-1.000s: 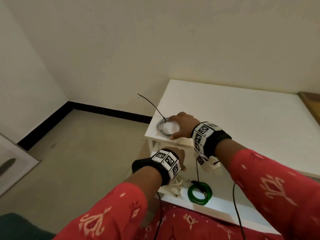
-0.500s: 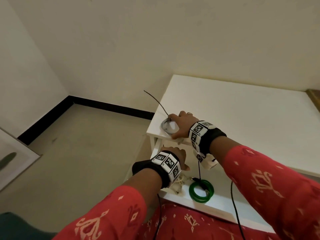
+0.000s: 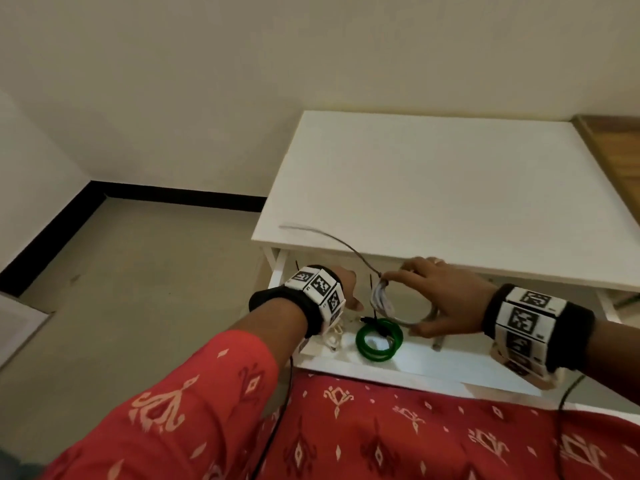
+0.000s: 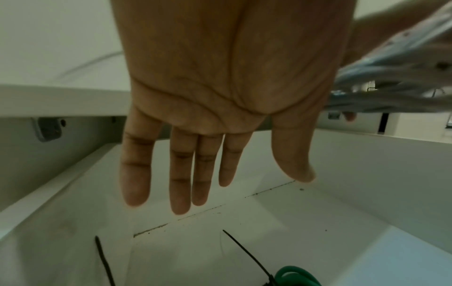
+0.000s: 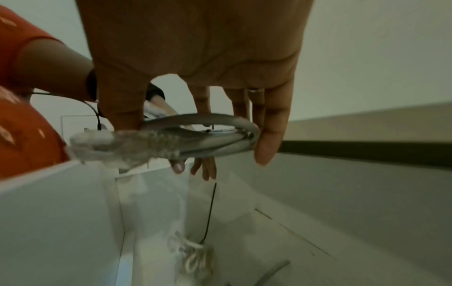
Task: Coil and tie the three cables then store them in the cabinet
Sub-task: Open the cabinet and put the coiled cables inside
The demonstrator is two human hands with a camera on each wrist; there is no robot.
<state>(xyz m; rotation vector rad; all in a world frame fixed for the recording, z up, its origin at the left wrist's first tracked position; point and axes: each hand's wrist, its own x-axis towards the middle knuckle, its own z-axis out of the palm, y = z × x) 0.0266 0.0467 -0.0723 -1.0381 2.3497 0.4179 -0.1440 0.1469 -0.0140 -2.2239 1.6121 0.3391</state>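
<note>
My right hand (image 3: 433,299) grips a coiled grey cable (image 3: 382,299) by thumb and fingers, holding it in the air in front of the cabinet's open shelf; a long thin tie end (image 3: 325,237) sticks up and left from the coil. In the right wrist view the grey coil (image 5: 195,139) is pinched between thumb and fingertips. My left hand (image 3: 346,289) hovers flat and empty just left of it, fingers straight (image 4: 183,174). On the shelf floor (image 3: 433,362) lie a tied green coil (image 3: 379,339) and a white coil (image 3: 332,336), the latter partly hidden by my left wrist.
The white cabinet top (image 3: 450,188) is bare. A wooden edge (image 3: 613,143) shows at the far right. Black tie tails (image 4: 247,249) stick up from the coils on the shelf. Beige floor (image 3: 138,289) and black skirting lie to the left. My red-clothed lap sits close below.
My right hand lifted the grey coil off the cabinet top's front-left corner and brought it down in front of the shelf opening. The left hand stayed near the shelf.
</note>
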